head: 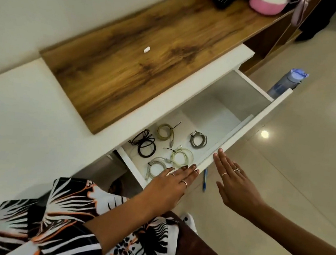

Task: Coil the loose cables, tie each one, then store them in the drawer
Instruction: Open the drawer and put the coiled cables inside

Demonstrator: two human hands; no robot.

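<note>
Flat hands against open drawer front, coiled cables inside.

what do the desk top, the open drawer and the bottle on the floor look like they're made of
Desk top: wood or wood-look laminate, brown grain with dark streaks and a low sheen. Drawer: white coated board, smooth matte panels, most likely laminate. Water bottle: translucent blue plastic by its see-through tinted body.

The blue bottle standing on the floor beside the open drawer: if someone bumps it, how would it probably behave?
The blue bottle looks tall and narrow, so it would probably tip rather than slide. It seems round, so once down it might roll on the glossy floor. How full or heavy it is cannot be told.
</note>
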